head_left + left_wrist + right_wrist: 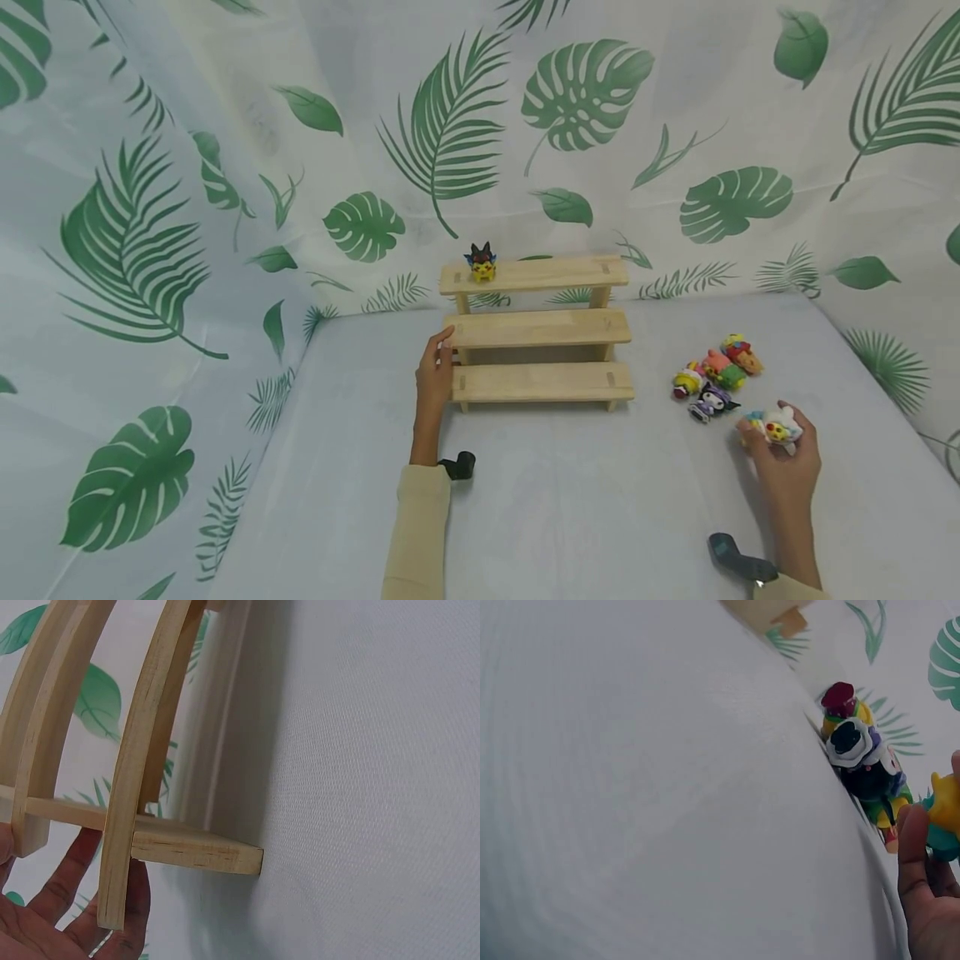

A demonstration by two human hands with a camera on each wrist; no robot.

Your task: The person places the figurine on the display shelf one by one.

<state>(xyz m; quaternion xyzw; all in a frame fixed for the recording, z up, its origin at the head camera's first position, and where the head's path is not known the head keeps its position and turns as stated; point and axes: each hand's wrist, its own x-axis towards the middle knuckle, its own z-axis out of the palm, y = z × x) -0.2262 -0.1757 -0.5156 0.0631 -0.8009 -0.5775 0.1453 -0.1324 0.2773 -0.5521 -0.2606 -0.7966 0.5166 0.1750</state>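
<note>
A three-tier wooden display shelf [543, 382] stands on the white surface. My left hand [435, 371] grips its left side around the middle tier. In the left wrist view, the fingers [64, 881] lie behind the side support [67, 812]. My right hand [787, 458] pinches a small white, yellow and blue figurine [777, 429] between thumb and fingers, just right of a group of figurines. That group includes a purple-and-black figurine [712, 403], a yellow-and-white one [687, 380] and a pink-and-green one [723, 369]. A yellow figurine with black ears [482, 263] sits at the top tier's left end.
Behind the shelf hangs a white cloth backdrop [480, 108] printed with green leaves, which also covers both sides. A red-and-tan figurine [742, 357] lies at the back of the group. Black wrist cameras [459, 465] stick out from both wrists.
</note>
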